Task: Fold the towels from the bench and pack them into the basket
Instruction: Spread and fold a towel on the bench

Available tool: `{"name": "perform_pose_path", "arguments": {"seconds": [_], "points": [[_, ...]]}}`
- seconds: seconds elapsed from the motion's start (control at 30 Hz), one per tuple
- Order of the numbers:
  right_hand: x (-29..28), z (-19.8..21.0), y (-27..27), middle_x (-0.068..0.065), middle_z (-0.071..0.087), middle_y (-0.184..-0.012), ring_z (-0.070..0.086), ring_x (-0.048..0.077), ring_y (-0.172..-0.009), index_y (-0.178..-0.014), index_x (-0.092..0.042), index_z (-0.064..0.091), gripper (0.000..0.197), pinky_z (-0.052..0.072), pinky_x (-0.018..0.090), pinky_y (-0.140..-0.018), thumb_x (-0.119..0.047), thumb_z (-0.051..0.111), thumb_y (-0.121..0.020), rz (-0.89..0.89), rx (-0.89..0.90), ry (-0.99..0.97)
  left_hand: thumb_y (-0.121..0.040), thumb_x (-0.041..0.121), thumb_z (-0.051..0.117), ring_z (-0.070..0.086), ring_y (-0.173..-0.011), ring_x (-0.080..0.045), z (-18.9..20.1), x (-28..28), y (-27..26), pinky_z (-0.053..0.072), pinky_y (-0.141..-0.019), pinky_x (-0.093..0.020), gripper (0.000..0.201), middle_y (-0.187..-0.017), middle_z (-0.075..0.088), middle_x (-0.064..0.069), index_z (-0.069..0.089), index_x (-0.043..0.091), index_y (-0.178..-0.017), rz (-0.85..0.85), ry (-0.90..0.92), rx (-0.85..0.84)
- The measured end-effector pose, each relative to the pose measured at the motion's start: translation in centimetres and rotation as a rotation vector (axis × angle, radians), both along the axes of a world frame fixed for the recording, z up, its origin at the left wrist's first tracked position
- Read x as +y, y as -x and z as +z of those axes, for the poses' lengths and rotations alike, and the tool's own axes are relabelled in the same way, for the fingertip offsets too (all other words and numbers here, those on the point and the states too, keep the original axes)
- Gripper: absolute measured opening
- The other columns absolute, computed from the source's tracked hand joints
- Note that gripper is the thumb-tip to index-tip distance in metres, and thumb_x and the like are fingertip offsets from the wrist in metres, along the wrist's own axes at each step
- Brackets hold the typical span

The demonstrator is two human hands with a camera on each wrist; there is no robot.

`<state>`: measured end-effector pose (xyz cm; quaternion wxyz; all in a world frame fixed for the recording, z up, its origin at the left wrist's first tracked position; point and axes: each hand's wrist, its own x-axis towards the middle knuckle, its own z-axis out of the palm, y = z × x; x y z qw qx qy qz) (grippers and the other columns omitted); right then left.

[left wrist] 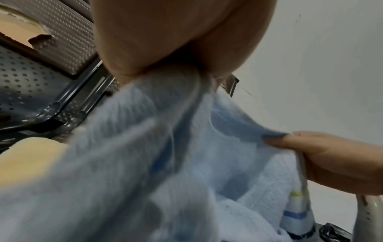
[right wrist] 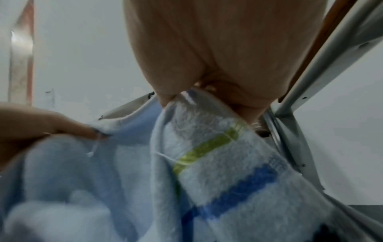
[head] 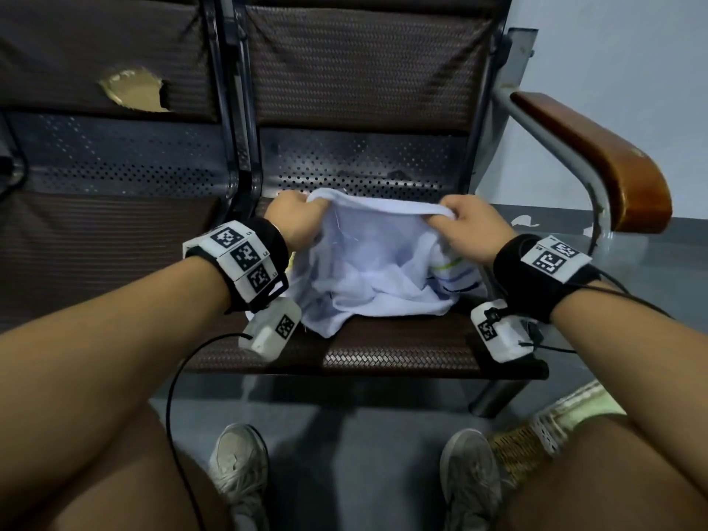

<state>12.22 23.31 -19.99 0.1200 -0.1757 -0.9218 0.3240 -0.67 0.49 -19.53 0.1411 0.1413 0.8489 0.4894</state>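
Note:
A pale blue towel point(head: 367, 270) with green and blue stripes hangs crumpled over the brown woven bench seat point(head: 398, 358). My left hand point(head: 297, 216) grips its upper left edge, and my right hand point(head: 465, 224) grips the upper right edge, so the top hem stretches between them. In the left wrist view the towel point(left wrist: 145, 163) bunches out of my fist, with the right hand point(left wrist: 323, 155) pinching farther along. The right wrist view shows the striped end of the towel point(right wrist: 217, 155) under my fingers. A yellow cloth point(left wrist: 31, 157) lies beneath at the left. A woven basket point(head: 536, 435) sits on the floor at lower right.
The bench has a torn backrest point(head: 134, 90) on the left seat and a wooden armrest point(head: 597, 159) on the right. A black cable point(head: 180, 415) hangs from my left wrist. My shoes point(head: 239, 465) stand on the grey floor below the seat.

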Motion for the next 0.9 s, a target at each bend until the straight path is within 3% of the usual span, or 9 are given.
{"name": "perform_pose_path", "arguments": {"seconds": [0.07,0.17,0.3,0.4,0.47,0.53,0.7,0.83,0.9], "points": [[-1.8,0.2,-0.2,-0.008,0.054,-0.056,0.045,0.002,-0.043,-0.089,-0.026,0.058,0.007,0.036,0.019,-0.046,-0.029,0.062,-0.093,0.116,0.049,0.09,-0.093,0.024,0.05,0.063,-0.07,-0.028,0.1,0.5,-0.3,0.056,-0.067,-0.04,0.025,-0.08,0.065,-0.013,0.064,0.007,-0.082,0.072,-0.152,-0.143],[-4.0,0.7,-0.7,-0.023,0.058,-0.059,0.044,0.006,-0.039,-0.124,-0.03,0.048,0.03,0.032,0.01,-0.044,-0.015,0.049,-0.099,0.344,0.14,0.022,-0.094,0.015,0.051,0.062,-0.074,-0.026,0.6,1.3,-0.8,0.053,-0.067,-0.034,0.013,-0.085,0.062,-0.01,0.062,0.007,-0.094,0.1,-0.302,-0.26],[-5.8,1.0,-0.6,-0.019,0.058,-0.063,0.054,0.002,-0.056,-0.095,-0.032,0.069,0.037,0.041,0.016,-0.058,-0.007,0.041,-0.093,0.453,-0.058,-0.196,-0.092,-0.006,0.045,0.062,-0.074,-0.028,1.3,2.3,-2.0,0.053,-0.063,-0.031,0.018,-0.086,0.061,-0.018,0.061,0.001,-0.097,0.106,-0.532,-0.325],[-7.1,0.1,-0.3,-0.006,0.054,-0.054,0.047,0.008,-0.052,-0.061,-0.019,0.063,0.035,0.037,0.024,-0.056,-0.032,0.053,-0.092,0.366,-0.221,-0.18,-0.089,-0.005,0.05,0.058,-0.07,-0.026,2.0,3.0,-3.1,0.047,-0.064,-0.032,0.013,-0.076,0.061,-0.017,0.063,0.0,-0.089,0.04,-0.571,-0.352],[-8.1,-0.5,0.1,-0.002,0.055,-0.055,0.049,0.012,-0.054,-0.057,-0.018,0.056,0.05,0.037,0.029,-0.053,-0.059,0.059,-0.086,0.291,-0.255,-0.093,-0.091,-0.002,0.053,0.06,-0.062,-0.023,2.4,3.5,-3.9,0.049,-0.057,-0.026,0.017,-0.065,0.065,-0.009,0.066,0.001,-0.08,-0.007,-0.586,-0.388],[-8.9,-0.9,0.6,0.0,0.062,-0.064,0.058,0.015,-0.064,-0.069,-0.02,0.062,0.05,0.042,0.03,-0.056,-0.067,0.058,-0.084,0.251,-0.241,-0.061,-0.094,0.002,0.054,0.063,-0.069,-0.025,2.5,3.9,-4.5,0.053,-0.059,-0.028,0.013,-0.078,0.067,-0.014,0.066,-0.002,-0.089,-0.049,-0.612,-0.419],[-8.0,-0.9,1.1,0.003,0.054,-0.064,0.058,0.028,-0.07,-0.062,-0.018,0.052,0.034,0.036,0.029,-0.059,-0.024,0.053,-0.096,0.092,-0.124,-0.008,-0.096,0.001,0.052,0.064,-0.067,-0.019,2.9,3.0,-3.3,0.054,-0.058,-0.025,0.015,-0.082,0.064,-0.014,0.06,0.005,-0.086,0.039,-0.705,-0.3],[-5.2,0.0,1.3,-0.008,0.051,-0.059,0.047,0.011,-0.057,-0.064,-0.023,0.057,0.028,0.03,0.024,-0.05,-0.017,0.05,-0.091,-0.13,0.143,-0.017,-0.094,-0.002,0.045,0.061,-0.08,-0.028,2.3,1.5,-1.0,0.061,-0.067,-0.035,0.017,-0.093,0.055,-0.017,0.044,0.01,-0.082,0.203,-0.62,-0.192],[-4.2,0.0,1.2,-0.005,0.054,-0.064,0.05,0.016,-0.061,-0.071,-0.022,0.062,0.02,0.03,0.026,-0.057,-0.017,0.053,-0.089,-0.123,0.226,-0.159,-0.096,0.001,0.04,0.061,-0.075,-0.03,2.0,1.1,-0.3,0.059,-0.058,-0.032,0.012,-0.093,0.057,-0.018,0.046,0.009,-0.088,0.26,-0.629,-0.186]]}}
